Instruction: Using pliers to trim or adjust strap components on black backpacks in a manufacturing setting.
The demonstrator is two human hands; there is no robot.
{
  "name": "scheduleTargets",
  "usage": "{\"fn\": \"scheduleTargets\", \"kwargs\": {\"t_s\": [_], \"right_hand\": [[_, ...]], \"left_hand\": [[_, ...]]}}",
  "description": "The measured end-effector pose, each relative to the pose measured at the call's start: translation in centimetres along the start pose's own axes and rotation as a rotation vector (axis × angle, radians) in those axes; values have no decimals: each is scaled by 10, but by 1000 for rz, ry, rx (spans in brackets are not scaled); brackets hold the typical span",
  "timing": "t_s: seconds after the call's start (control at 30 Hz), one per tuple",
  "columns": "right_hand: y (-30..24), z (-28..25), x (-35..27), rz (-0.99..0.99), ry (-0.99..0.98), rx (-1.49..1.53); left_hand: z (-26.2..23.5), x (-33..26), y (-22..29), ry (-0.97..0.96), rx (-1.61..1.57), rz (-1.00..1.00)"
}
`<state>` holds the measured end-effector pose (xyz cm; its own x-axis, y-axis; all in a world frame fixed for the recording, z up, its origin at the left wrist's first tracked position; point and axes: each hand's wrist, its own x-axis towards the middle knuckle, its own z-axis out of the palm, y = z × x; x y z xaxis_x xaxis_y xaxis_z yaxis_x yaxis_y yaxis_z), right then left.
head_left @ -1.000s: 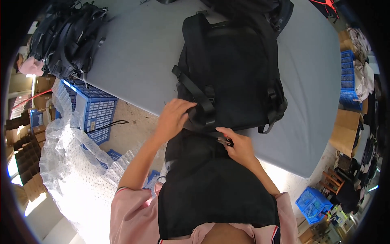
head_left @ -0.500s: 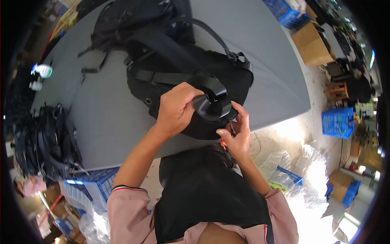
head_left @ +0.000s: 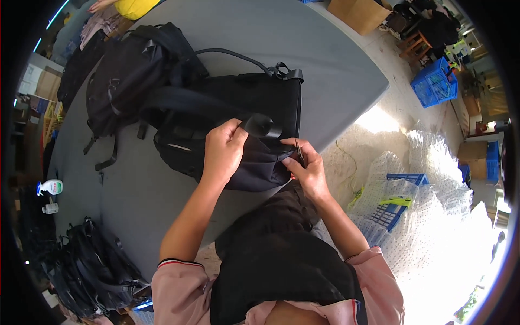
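We've got our left hand [head_left: 225, 149] clamped on the black backpack [head_left: 238, 127] at the tabletop's [head_left: 336, 59] near edge, right hand [head_left: 306, 165] pinching something thin, so it might slide off toward us.

Hard daylight floods the lower right, blowing out the pile of clear plastic wrap [head_left: 433, 216] and the floor off the grey table [head_left: 325, 49]'s right edge, while the table is evenly lit, the black backpack [head_left: 238, 124] lacks detail, and fisheye bending darkens the rim.
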<state>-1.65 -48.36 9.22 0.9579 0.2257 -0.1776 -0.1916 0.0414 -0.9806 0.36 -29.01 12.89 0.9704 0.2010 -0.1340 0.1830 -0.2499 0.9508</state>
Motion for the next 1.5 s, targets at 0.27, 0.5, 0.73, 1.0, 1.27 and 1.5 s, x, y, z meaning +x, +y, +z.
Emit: {"fn": "scheduleTargets", "kwargs": {"t_s": [0.27,0.5,0.73,1.0,1.27,1.5], "right_hand": [[-60,-25,12,-466,-179,-637],[-12,19,9,-332,173,-618],[-1,3,22,-198,111,-316],[-28,5,30,-93,47,86],[-24,18,17,-85,-10,151],[-57,-4,10,38,-196,2]], "left_hand": [[-5,-1,3,39,87,85],[15,3,-12,-47,-254,-6],[10,13,-6,-214,-403,-217],[12,-33,24,386,491,1089],[4,-29,12,-137,617,670],[1,-24,-4,-3,535,745]]}}
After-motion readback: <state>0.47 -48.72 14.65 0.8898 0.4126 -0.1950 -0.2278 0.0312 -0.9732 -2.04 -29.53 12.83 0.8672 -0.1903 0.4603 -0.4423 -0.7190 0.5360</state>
